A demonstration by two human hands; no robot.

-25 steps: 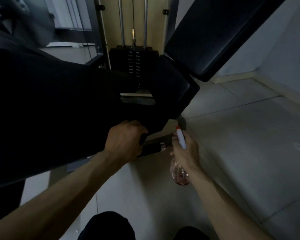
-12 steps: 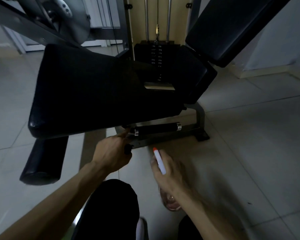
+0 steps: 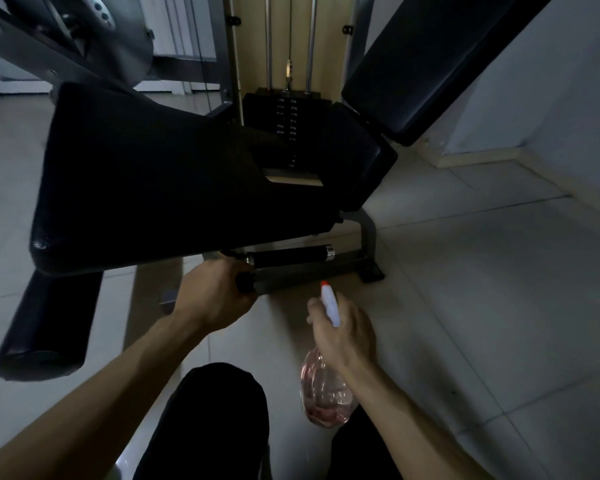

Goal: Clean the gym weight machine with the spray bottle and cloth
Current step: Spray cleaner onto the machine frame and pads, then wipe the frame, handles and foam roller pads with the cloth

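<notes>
My right hand [image 3: 343,336] is clenched round the neck of a clear pink-tinted plastic spray bottle [image 3: 326,400]. Its white head with an orange nozzle tip projects above my knuckles and points towards the machine. The bottle body hangs below the wrist, just beside my right leg.

My left hand [image 3: 215,296] is curled round a small black rounded object [image 3: 245,283], directly under the front edge of the black padded seat [image 3: 174,188]. I cannot tell whether this object is the cloth or a knob of the machine.

Just beyond the left hand, a black cylindrical grip with a chrome end cap [image 3: 291,257] lies level beneath the seat. The grey steel base frame [image 3: 368,237] stands on the pale tiled floor [image 3: 499,306].

Further out:
- A black foam roller [image 3: 45,327] hangs at lower left.
- A black padded backrest [image 3: 430,64] is tilted at upper right.
- A black weight stack [image 3: 284,123] sits between two chrome guide rods.
</notes>
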